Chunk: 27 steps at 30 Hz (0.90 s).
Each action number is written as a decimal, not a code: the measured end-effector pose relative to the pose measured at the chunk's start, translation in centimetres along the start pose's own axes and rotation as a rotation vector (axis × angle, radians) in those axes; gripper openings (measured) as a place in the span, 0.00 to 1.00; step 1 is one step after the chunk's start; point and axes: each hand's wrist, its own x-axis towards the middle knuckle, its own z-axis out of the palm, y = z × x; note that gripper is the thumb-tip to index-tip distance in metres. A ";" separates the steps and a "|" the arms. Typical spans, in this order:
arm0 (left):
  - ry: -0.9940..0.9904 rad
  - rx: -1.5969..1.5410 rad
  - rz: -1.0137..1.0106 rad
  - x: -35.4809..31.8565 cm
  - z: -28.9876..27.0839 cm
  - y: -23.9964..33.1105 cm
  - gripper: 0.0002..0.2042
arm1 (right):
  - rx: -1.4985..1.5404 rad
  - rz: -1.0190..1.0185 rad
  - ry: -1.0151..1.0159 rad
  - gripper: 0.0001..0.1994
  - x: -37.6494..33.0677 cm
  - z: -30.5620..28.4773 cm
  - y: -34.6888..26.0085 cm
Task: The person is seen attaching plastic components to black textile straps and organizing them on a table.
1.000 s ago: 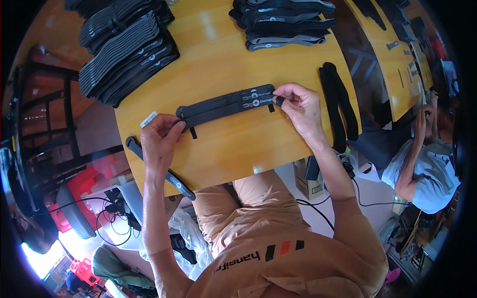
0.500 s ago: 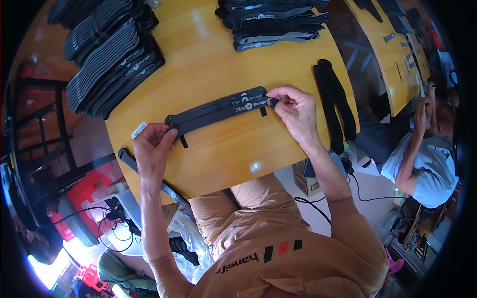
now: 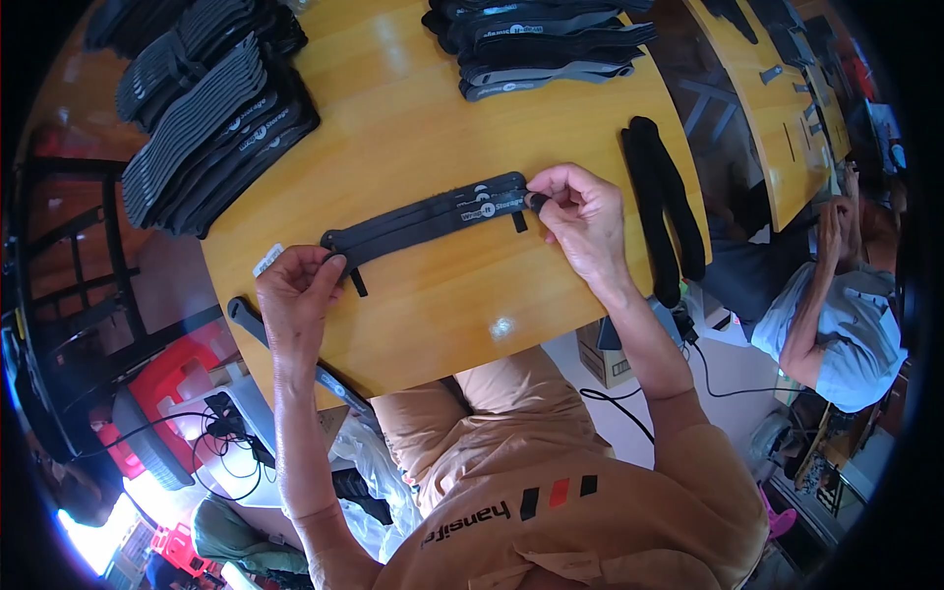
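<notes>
Straps: lower strap [image 3: 433, 227] now rides higher over the upper strap [image 3: 418, 209]. Earlier, white print shows on both; now the upper one's lettering is covered, only the top of its round emblem peeking out. Left hand [image 3: 295, 290] and both straps sit farther left and lower in frame than at first. View itself shifts: the left stack of straps [image 3: 221, 147] and loose strap [image 3: 246, 320] also drift left and down.
</notes>
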 end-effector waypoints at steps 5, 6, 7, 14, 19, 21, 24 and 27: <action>0.002 -0.003 -0.005 0.1 -0.1 0.0 0.05 | 0.001 0.009 0.008 0.08 0.1 0.1 0.0; 0.001 -0.003 -0.006 0.1 -0.1 0.0 0.05 | -0.004 0.008 0.010 0.08 0.2 0.1 0.0; -0.001 -0.003 -0.007 0.2 -0.1 0.0 0.05 | -0.009 0.007 0.012 0.08 0.2 0.1 0.1; 0.015 -0.001 -0.045 0.2 0.0 0.3 0.05 | -0.023 0.023 0.043 0.08 0.3 0.3 -0.1; 0.009 0.002 -0.047 0.2 0.0 0.3 0.05 | -0.025 -0.007 0.050 0.09 0.2 0.3 0.0; 0.009 -0.004 -0.047 0.3 0.0 0.2 0.05 | -0.029 -0.012 0.048 0.08 0.2 0.3 0.0; 0.016 0.003 -0.049 0.3 0.0 0.2 0.05 | -0.048 -0.024 0.050 0.08 0.2 0.4 0.2; 0.006 -0.005 -0.055 0.4 -0.1 0.1 0.05 | -0.070 -0.042 0.055 0.08 0.3 0.4 0.3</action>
